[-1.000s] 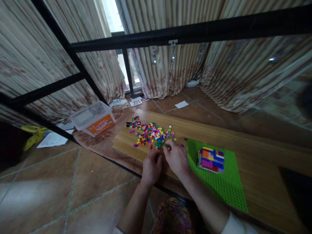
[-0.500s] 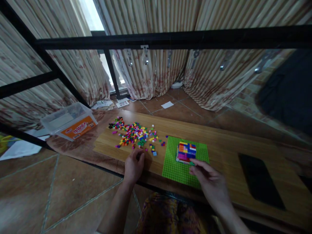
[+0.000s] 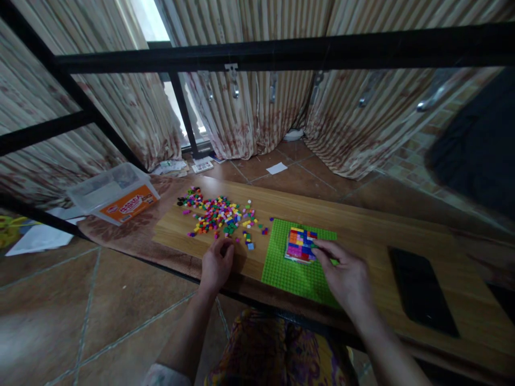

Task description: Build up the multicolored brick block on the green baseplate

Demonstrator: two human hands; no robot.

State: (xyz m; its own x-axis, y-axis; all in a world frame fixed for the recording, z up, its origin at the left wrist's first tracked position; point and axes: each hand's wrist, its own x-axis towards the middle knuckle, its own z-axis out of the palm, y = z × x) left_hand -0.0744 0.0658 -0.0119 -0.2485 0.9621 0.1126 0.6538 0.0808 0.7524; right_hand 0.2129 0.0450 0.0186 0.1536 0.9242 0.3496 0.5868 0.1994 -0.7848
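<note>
My right hand pinches a small green brick between thumb and fingertips. It is at the right side of a square block of multicoloured toy bricks, whose top is a patchwork of yellow, orange, pink, red and blue. That block sits on a green studded baseplate. My left hand rests at the near edge of the board with its fingers curled closed; whatever they may hold is hidden. Just beyond it lies a pile of loose bricks, and a light blue brick lies to its right.
A wooden board carries the bricks and, to the right, a flat black phone-like slab. On the brown cloth at left stands a clear plastic box with an orange label. A black metal bar crosses in front of curtains.
My right hand has brought the green brick from the block's near right corner up to its right side. My left hand stays curled by the pile. The camera view has shifted slightly.
</note>
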